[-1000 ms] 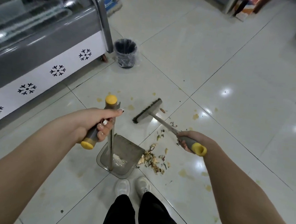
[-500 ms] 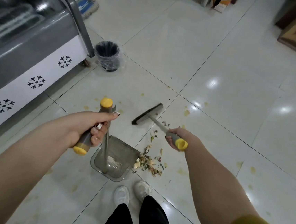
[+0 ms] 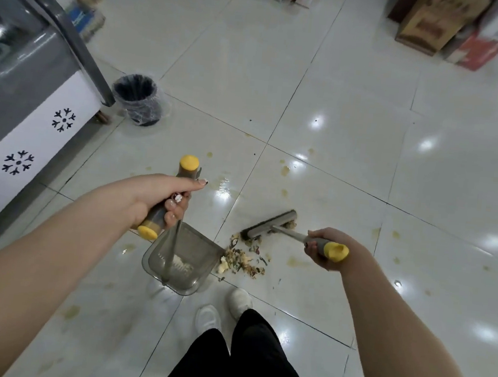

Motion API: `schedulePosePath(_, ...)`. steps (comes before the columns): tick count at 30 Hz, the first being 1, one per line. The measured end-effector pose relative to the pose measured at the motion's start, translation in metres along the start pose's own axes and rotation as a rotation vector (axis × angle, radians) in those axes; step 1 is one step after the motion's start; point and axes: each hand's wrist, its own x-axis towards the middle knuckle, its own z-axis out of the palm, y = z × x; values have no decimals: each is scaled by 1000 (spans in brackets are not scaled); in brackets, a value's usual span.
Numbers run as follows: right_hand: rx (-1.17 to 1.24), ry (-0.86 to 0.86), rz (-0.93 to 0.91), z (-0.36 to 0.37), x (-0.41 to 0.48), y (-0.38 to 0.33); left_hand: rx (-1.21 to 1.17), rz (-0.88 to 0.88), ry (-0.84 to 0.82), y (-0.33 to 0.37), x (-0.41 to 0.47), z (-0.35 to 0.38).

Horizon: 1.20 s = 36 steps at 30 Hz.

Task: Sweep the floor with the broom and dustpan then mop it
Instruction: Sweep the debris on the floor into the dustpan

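My left hand (image 3: 161,198) grips the grey, yellow-capped handle of a long-stemmed grey dustpan (image 3: 199,253), which rests on the white tile floor with a little white debris inside. A pile of food scraps (image 3: 243,260) lies right at the pan's open edge. My right hand (image 3: 324,247) holds the yellow-tipped handle of the broom, whose grey head (image 3: 271,224) sits on the floor just beyond the pile, touching its far side. Yellowish stains (image 3: 286,170) dot the tiles around.
A freezer cabinet (image 3: 19,123) with snowflake marks runs along the left. A black-lined waste bin (image 3: 137,98) stands at its corner. Cardboard boxes (image 3: 431,23) sit at the far right. My white shoes (image 3: 239,303) stand just behind the dustpan.
The broom head has been drawn back toward me and to the right, now against the scrap pile. The dustpan and left hand have stayed in place.
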Motion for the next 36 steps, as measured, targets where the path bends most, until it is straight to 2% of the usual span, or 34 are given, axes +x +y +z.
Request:
schedulePosePath(8,172,-78,-54,-9,11,4,17,-24,-14,4,4,7)
schedulePosePath(16,296,-8,-118,4,28,-14,20,-9,-33,5,7,15)
schedulePosePath(18,425,12,-96,0,28,-8,31,-9,-36,4,9,16)
schedulePosePath(23,633,14,-82,8,16,38,97,-19,-82,-8,6,12)
schedulePosePath(30,865,-28,-73,65,4,143,237,-12,-162,-33,-14,-11)
schedulePosePath(36,984,-72,-208,68,-29,185,295,-2,-180,-52,-29,-30)
